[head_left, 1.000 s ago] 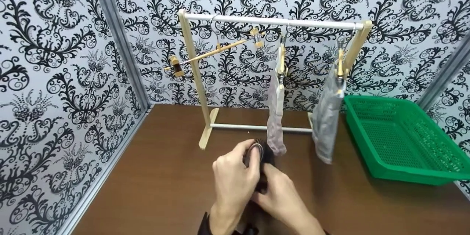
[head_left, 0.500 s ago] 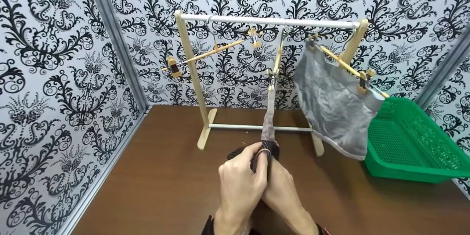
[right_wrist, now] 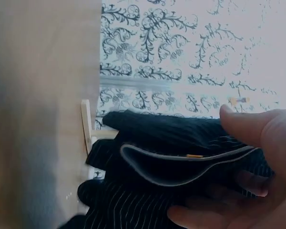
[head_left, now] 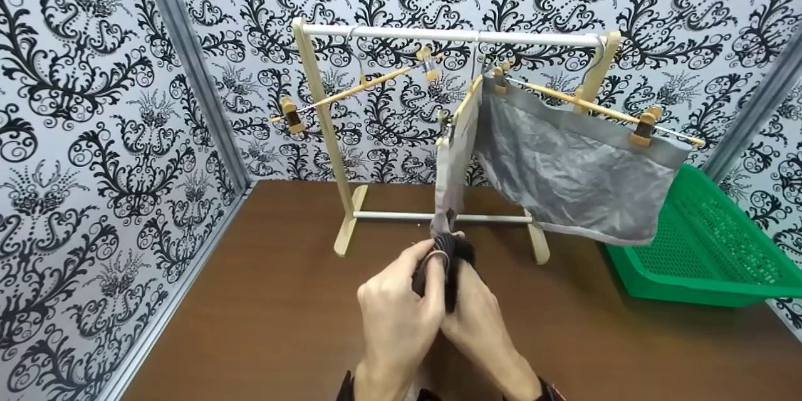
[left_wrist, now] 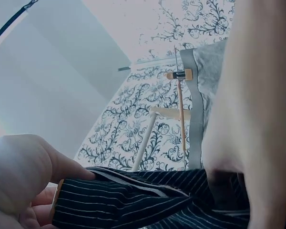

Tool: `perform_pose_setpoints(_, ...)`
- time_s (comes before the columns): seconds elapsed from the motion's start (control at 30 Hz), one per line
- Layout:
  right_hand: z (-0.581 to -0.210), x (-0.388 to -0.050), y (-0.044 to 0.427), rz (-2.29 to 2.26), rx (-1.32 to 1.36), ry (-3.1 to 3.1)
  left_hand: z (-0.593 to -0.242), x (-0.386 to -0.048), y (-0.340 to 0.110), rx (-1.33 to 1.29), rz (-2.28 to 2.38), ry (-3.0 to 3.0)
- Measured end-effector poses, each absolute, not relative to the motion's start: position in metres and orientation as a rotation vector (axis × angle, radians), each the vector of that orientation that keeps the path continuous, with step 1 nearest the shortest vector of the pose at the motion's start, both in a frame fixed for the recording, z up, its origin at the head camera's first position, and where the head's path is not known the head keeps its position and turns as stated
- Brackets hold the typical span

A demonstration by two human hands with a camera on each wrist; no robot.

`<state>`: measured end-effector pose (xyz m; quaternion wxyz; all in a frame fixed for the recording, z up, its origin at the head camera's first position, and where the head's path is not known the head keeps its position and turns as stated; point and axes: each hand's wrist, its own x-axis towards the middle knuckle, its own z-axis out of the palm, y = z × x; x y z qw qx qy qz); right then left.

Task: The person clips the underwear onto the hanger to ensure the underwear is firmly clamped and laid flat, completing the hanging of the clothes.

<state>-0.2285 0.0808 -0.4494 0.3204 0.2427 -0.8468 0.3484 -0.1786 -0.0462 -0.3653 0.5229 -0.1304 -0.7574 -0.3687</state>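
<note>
Both hands are close together over the table in the head view, with a bunched black garment with thin white pinstripes [head_left: 456,257] between them. My left hand [head_left: 400,304] pinches its edge; the left wrist view shows the thumb [left_wrist: 69,167] on top of the striped cloth [left_wrist: 119,200]. Cloth partly hides the fingers of my right hand [head_left: 479,319]. In the right wrist view, the right hand [right_wrist: 257,176] holds the garment with the thumb above and fingers below, beside a light-edged opening [right_wrist: 167,167]. A pale pinkish garment [head_left: 452,175] hangs just behind the hands.
A wooden rack with a white rail [head_left: 451,34] stands behind. From it hang a bare clip hanger [head_left: 363,86] at left and a grey cloth garment [head_left: 570,163] clipped to a hanger at right. A green basket [head_left: 689,288] sits at the right of the brown table [head_left: 263,326].
The grey garment has swung from edge-on to broadside, spreading rightward over the basket. The pale garment has shifted left. Both hands keep the striped garment and have shifted only slightly.
</note>
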Motion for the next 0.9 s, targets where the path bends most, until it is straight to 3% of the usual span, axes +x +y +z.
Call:
perform_pose_setpoints(0.3, -0.430, -0.232, 0.102, 0.915, 0.683, -2.418, -0.363, -0.182, -0.062, -0.249, -0.857, -1.804)
perform_pose_setpoints(0.63, -0.410, -0.244, 0.158, 1.215, 1.058, -2.418, -0.360, -0.185, -0.087, -0.157, -0.855, -1.812)
perform_pose_setpoints(0.9, -0.399, -0.252, 0.189, 1.307, 0.792, -2.306, -0.366, -0.195, -0.114, -0.299, -0.802, -1.956)
